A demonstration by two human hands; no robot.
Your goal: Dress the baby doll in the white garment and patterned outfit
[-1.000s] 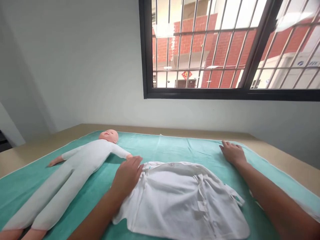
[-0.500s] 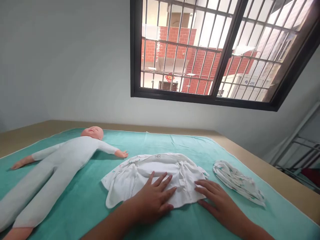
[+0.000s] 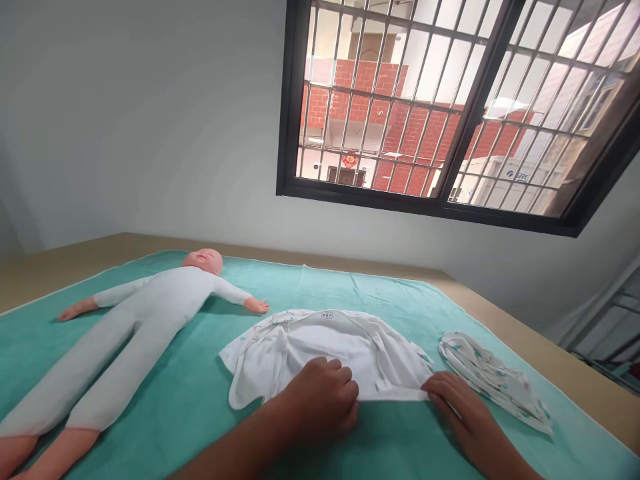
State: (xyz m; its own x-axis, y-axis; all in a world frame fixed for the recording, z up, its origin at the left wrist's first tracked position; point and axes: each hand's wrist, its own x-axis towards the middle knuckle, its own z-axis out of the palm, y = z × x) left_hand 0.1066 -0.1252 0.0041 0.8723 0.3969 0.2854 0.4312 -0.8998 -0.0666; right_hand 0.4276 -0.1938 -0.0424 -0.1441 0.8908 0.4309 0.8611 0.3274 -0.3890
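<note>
A white baby shirt [image 3: 330,340] with a small printed pattern lies spread, inside up, on the turquoise blanket [image 3: 165,413]. My left hand [image 3: 323,397] is closed at the middle of its near edge, fingers curled in and knuckles up. At the right corner of the same edge, my right hand [image 3: 455,403] pinches the fabric between thumb and fingers. The hem runs taut and straight between both hands. The cloth inside my left hand is mostly hidden by the fingers.
On the left lies a baby doll [image 3: 160,297] in white, face up with arms spread. A crumpled patterned white garment [image 3: 495,377] rests to the right. Behind the wooden tabletop [image 3: 510,327] are a wall and a barred window [image 3: 400,107].
Both hands went from lying flat on the shirt to gripping its near edge. My right hand moved outward to the corner, and the hem straightened. The camera view turned slightly left.
</note>
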